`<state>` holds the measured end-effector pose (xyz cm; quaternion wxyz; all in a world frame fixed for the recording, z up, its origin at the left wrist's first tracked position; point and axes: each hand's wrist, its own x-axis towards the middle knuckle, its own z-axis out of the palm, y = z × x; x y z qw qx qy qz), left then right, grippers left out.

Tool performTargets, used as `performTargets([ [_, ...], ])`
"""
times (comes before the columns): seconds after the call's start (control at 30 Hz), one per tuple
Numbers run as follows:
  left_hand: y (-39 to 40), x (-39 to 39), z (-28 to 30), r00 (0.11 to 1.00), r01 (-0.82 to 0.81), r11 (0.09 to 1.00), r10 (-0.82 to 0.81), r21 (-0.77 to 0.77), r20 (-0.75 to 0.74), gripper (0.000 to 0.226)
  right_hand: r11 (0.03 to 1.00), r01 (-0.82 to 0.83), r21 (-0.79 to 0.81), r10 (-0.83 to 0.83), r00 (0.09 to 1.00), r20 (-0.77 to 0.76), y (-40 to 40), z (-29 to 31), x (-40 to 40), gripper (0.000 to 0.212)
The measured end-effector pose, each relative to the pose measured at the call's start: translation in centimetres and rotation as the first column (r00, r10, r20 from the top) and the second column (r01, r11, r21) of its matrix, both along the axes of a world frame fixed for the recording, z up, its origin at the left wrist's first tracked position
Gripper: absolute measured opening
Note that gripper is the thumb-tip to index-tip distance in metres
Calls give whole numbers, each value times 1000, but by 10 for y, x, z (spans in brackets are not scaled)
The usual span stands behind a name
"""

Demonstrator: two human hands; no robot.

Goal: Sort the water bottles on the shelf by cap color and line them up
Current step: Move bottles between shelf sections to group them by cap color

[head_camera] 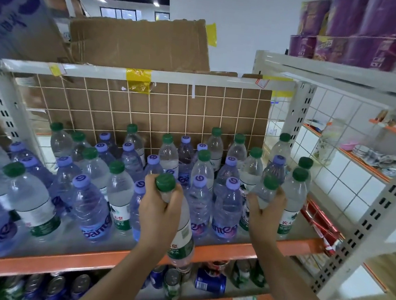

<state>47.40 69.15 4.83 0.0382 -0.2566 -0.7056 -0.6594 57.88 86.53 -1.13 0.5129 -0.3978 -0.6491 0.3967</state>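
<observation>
Green-capped bottle [179,223] of clear water gripped by left hand [159,209] fingers; right hand [265,213] fingers grip another green-capped bottle [266,190].

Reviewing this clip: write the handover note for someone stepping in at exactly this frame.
Left hand: grips a green-cap bottle by the neck, lifted in front of the shelf edge.
Right hand: holds another green-capped bottle standing at the right end of the shelf.
Done: a few green caps cluster at the right end.
Left: purple-cap bottles and green ones are mixed across the shelf; no clean rows. Place the lifted bottle, then separate by colour and line up.
</observation>
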Motion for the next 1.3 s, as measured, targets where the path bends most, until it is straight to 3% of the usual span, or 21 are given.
performTargets([
  [0.33,-27,7,-3,998,59,998,-59,32,3,11,962,31,272,-25,999,-27,-48,32,26,66],
  [0.5,-55,-1,0,1000,31,998,-31,53,4,14,976,-120,182,142,984,-111,-81,41,1,31],
  [0.67,-106,-29,6,999,-26,998,28,55,-33,15,953,-242,181,269,952,-146,-136,52,-47,33],
  [0.77,-142,-55,9,995,-69,996,73,54,-73,16,935,-293,200,330,926,-183,-171,55,-81,21],
  [0.93,-211,-104,10,992,-101,994,104,49,-70,20,894,-386,226,429,883,-189,-240,57,-138,31],
  [1.3,-374,-209,-1,970,-223,975,223,10,-99,17,840,-500,213,535,830,-160,-405,47,-259,24],
])
